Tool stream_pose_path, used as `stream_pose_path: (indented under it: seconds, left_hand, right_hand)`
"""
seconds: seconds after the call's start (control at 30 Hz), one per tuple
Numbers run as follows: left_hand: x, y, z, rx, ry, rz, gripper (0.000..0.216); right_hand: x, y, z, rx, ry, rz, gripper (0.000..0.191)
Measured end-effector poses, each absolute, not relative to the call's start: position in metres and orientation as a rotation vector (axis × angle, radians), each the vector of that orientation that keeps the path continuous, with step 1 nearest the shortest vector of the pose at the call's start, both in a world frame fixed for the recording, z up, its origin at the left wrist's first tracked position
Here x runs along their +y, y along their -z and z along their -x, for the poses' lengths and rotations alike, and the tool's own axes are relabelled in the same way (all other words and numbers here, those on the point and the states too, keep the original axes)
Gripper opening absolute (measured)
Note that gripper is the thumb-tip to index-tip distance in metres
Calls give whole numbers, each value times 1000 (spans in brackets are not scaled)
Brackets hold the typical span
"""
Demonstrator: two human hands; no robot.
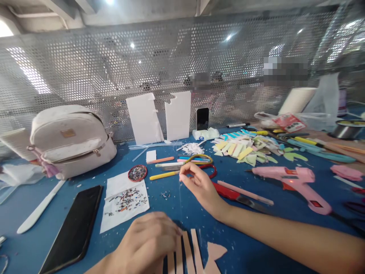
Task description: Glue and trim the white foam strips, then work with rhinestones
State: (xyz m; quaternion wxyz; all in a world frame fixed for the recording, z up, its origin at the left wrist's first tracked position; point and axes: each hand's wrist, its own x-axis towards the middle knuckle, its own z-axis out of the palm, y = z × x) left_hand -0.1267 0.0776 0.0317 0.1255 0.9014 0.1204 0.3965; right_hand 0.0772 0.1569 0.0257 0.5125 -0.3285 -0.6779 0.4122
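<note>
My left hand is curled at the lower middle, its fingers pressed together at the top ends of a pale pink paper cut into long strips; its thumb is hidden. A bow-shaped end of similar paper lies to the right. My right hand is raised above the table, thumb and forefinger pinched together. From that pinch a thin, clear strand runs down toward my left hand; its lower end is hard to see. Scissors with yellow and red handles lie just behind my right hand.
A pink glue gun and a red utility knife lie right. Paper scraps are heaped behind. On the left are a phone, a white sheet with dark bits, a red-rimmed dish and a backpack.
</note>
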Motion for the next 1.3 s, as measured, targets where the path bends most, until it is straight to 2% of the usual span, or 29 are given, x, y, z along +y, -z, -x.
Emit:
stream_pose_path:
  seconds: [0.13,0.33,0.47,0.63,0.77,0.9,0.97,1.3]
  left_hand:
    - [77,-35,125,329,-1059,-2615,20]
    - [80,-27,124,379,-1171,-2537,18]
    - [81,-22,126,788,-1294,-2381,23]
    - [88,-20,127,1194,-1370,-2075,16]
    - [92,-20,126,1223,-1393,-2037,17]
    - [92,-20,125,1228,-1390,-2043,16]
    - [92,-20,126,1231,-1392,-2048,15]
    - [93,-20,125,1242,-1396,-2077,14]
  right_hand:
    - [162,-22,-79,-1507,-1056,779,16]
    - [164,-16,-79,-1485,-1082,767,19]
    - [165,-15,-80,-1534,-966,807,11]
    - [156,-23,-81,-1739,-680,748,20]
    - [145,-29,-81,-1966,-666,601,21]
    - [142,-29,-79,-2207,-704,489,13]
    - [142,-28,-79,-2221,-683,474,5]
    - [145,-27,-78,-2163,-777,592,3]
